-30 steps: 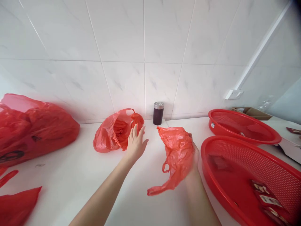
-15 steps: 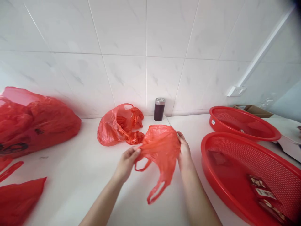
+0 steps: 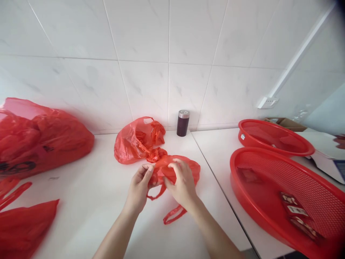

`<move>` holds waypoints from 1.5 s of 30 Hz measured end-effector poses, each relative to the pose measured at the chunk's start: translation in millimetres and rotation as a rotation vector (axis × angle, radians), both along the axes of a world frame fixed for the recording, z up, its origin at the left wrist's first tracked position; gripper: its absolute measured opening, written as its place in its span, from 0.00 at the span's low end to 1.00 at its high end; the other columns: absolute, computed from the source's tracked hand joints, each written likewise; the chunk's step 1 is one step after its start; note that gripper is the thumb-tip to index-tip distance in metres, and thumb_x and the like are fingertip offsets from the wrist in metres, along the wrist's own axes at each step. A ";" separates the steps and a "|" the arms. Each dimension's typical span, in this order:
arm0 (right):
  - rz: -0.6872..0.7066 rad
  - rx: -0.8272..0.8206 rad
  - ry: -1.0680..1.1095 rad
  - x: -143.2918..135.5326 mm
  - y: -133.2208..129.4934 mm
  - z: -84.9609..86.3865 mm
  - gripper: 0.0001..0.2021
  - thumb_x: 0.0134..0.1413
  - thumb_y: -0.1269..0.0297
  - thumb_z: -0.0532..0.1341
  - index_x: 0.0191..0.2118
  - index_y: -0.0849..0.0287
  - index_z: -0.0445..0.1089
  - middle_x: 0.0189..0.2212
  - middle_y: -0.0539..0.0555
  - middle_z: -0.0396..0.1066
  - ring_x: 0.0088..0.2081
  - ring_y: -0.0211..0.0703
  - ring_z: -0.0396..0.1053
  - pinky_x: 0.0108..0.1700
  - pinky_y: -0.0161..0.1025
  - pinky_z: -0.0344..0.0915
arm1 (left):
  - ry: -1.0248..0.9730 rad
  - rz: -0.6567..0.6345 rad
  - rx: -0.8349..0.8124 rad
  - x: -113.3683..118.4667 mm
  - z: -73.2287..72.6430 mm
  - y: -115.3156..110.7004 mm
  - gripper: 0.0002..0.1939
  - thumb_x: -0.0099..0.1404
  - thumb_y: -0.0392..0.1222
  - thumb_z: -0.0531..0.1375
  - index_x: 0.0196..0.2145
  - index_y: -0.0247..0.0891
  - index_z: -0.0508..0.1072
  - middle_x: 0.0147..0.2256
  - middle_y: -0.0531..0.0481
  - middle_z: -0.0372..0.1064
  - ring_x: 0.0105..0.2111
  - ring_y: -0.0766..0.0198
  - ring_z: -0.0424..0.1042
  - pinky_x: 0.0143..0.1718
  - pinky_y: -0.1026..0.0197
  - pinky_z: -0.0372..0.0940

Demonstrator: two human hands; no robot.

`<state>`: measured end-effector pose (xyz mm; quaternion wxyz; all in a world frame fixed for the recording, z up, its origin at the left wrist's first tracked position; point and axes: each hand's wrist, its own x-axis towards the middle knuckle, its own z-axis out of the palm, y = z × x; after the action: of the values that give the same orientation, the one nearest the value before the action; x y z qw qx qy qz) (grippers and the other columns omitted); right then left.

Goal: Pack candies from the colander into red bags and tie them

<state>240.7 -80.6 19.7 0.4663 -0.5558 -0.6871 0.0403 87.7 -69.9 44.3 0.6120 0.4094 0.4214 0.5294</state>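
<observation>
A thin red plastic carrier bag [image 3: 192,169] is bunched between my hands, low over the white table. My left hand [image 3: 140,184] is closed, its thumb and fingers pinching the bag's left edge. My right hand [image 3: 183,185] reaches across the bag, its curled fingers and thumb gripping a fold near the middle. The two handle loops hang toward me, one between the hands and one under my right wrist. Just beyond lies another red plastic bag [image 3: 128,145], partly open, with crumpled red plastic in and beside it.
At left sit a large stuffed red bag [image 3: 64,140] and a flat red bag [image 3: 29,226]. A dark tumbler [image 3: 183,124] stands by the tiled wall. To the right are two red plastic baskets, the nearer basket [image 3: 244,205] holding small packets [image 3: 295,208]. A seam runs between tables.
My right hand has moved from the bag's right side leftward onto its middle, near my left hand. The bag has sunk lower and bunched up. My left hand still pinches its edge.
</observation>
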 end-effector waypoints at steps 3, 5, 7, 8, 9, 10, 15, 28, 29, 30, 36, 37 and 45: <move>-0.064 -0.066 0.020 19.0 6.3 -17.3 0.20 0.43 0.80 0.54 0.43 0.55 0.66 0.43 0.56 0.67 0.47 0.50 0.65 0.48 0.46 0.65 | 0.040 -0.113 0.021 -18.2 6.4 -1.3 0.17 0.55 0.53 0.66 0.34 0.39 0.68 0.21 0.61 0.57 0.17 0.75 0.55 0.19 0.70 0.59; -0.097 -0.132 0.085 45.2 11.6 -19.4 0.20 0.41 0.81 0.52 0.40 0.55 0.67 0.42 0.55 0.67 0.45 0.47 0.67 0.45 0.43 0.66 | 0.144 -0.113 0.075 -42.7 8.2 5.4 0.18 0.55 0.54 0.66 0.36 0.39 0.69 0.19 0.61 0.55 0.15 0.75 0.51 0.16 0.72 0.52; -0.129 -0.211 0.105 68.5 13.2 -14.7 0.19 0.41 0.79 0.54 0.39 0.54 0.67 0.43 0.54 0.66 0.43 0.46 0.68 0.43 0.41 0.67 | 0.356 0.021 0.163 -67.0 9.6 13.4 0.18 0.55 0.54 0.65 0.36 0.39 0.70 0.21 0.59 0.58 0.16 0.74 0.52 0.16 0.70 0.50; -0.135 -0.259 0.093 76.0 12.7 -11.4 0.18 0.42 0.78 0.54 0.39 0.53 0.68 0.42 0.53 0.66 0.42 0.45 0.68 0.41 0.41 0.67 | 0.492 0.133 0.228 -75.2 10.5 15.6 0.18 0.56 0.54 0.65 0.36 0.39 0.71 0.23 0.57 0.61 0.18 0.72 0.56 0.18 0.69 0.54; -0.131 -0.304 0.075 80.1 11.7 -8.4 0.18 0.42 0.78 0.54 0.40 0.53 0.68 0.42 0.53 0.66 0.41 0.45 0.69 0.41 0.41 0.67 | 0.634 0.265 0.312 -78.8 11.5 15.2 0.17 0.56 0.54 0.64 0.36 0.39 0.72 0.28 0.53 0.65 0.22 0.69 0.62 0.22 0.67 0.59; -0.116 -0.337 0.064 80.7 10.5 -6.0 0.18 0.43 0.78 0.54 0.41 0.52 0.68 0.42 0.53 0.67 0.40 0.45 0.69 0.42 0.42 0.67 | 0.766 0.394 0.413 -77.4 12.2 12.1 0.15 0.58 0.53 0.63 0.37 0.40 0.72 0.34 0.49 0.67 0.29 0.63 0.68 0.28 0.63 0.65; 0.091 -0.387 0.222 53.8 0.7 7.9 0.17 0.47 0.76 0.55 0.43 0.52 0.68 0.39 0.51 0.71 0.39 0.43 0.71 0.42 0.40 0.68 | 1.189 0.458 0.973 -18.9 0.7 -22.7 0.04 0.62 0.43 0.61 0.33 0.47 0.77 0.63 0.47 0.52 0.63 0.40 0.49 0.58 0.31 0.49; 0.266 -0.616 -0.305 100.6 -63.4 34.5 0.39 0.41 0.84 0.50 0.55 0.38 0.68 0.53 0.53 0.66 0.44 0.45 0.73 0.41 0.37 0.68 | 1.756 0.170 0.737 -76.9 -4.4 45.1 0.23 0.57 0.26 0.49 0.43 0.40 0.76 0.53 0.39 0.66 0.47 0.48 0.71 0.38 0.52 0.70; 0.224 -0.588 -0.316 107.3 -62.4 34.2 0.40 0.41 0.84 0.50 0.58 0.37 0.64 0.52 0.53 0.66 0.41 0.43 0.73 0.37 0.34 0.68 | 1.739 0.135 0.749 -80.3 0.7 40.5 0.24 0.56 0.26 0.48 0.43 0.41 0.76 0.55 0.42 0.65 0.48 0.48 0.70 0.36 0.53 0.70; 0.203 -0.570 -0.315 112.4 -61.5 36.1 0.41 0.42 0.83 0.50 0.60 0.37 0.61 0.52 0.53 0.66 0.38 0.41 0.73 0.35 0.33 0.67 | 1.705 0.106 0.767 -82.0 5.5 34.8 0.25 0.55 0.26 0.48 0.42 0.42 0.76 0.57 0.45 0.64 0.49 0.48 0.70 0.36 0.53 0.70; 0.207 -0.553 -0.197 126.3 -70.0 77.5 0.33 0.53 0.72 0.56 0.64 0.42 0.55 0.58 0.53 0.62 0.53 0.48 0.68 0.51 0.43 0.67 | 1.085 -0.303 0.667 -80.7 28.1 -2.8 0.27 0.59 0.31 0.51 0.53 0.48 0.72 0.54 0.48 0.70 0.51 0.52 0.71 0.45 0.57 0.70; 0.229 -0.571 -0.188 132.4 -76.3 83.3 0.31 0.54 0.68 0.58 0.64 0.42 0.55 0.60 0.53 0.60 0.57 0.49 0.64 0.55 0.45 0.64 | 0.982 -0.421 0.571 -81.3 30.1 -8.7 0.26 0.61 0.33 0.53 0.55 0.48 0.70 0.51 0.47 0.73 0.49 0.53 0.72 0.45 0.57 0.70; -0.351 -0.877 -0.502 211.9 -152.3 47.4 0.27 0.52 0.50 0.61 0.57 0.51 0.64 0.44 0.60 0.74 0.45 0.65 0.71 0.44 0.54 0.66 | 0.416 -0.435 0.139 -84.8 17.6 -36.1 0.30 0.59 0.47 0.63 0.59 0.52 0.66 0.61 0.51 0.62 0.59 0.47 0.62 0.52 0.57 0.67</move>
<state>452.6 -233.0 67.1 0.0115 -0.7976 -0.5927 0.1109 2.8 -106.1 61.9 0.5821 0.6303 0.4029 0.3185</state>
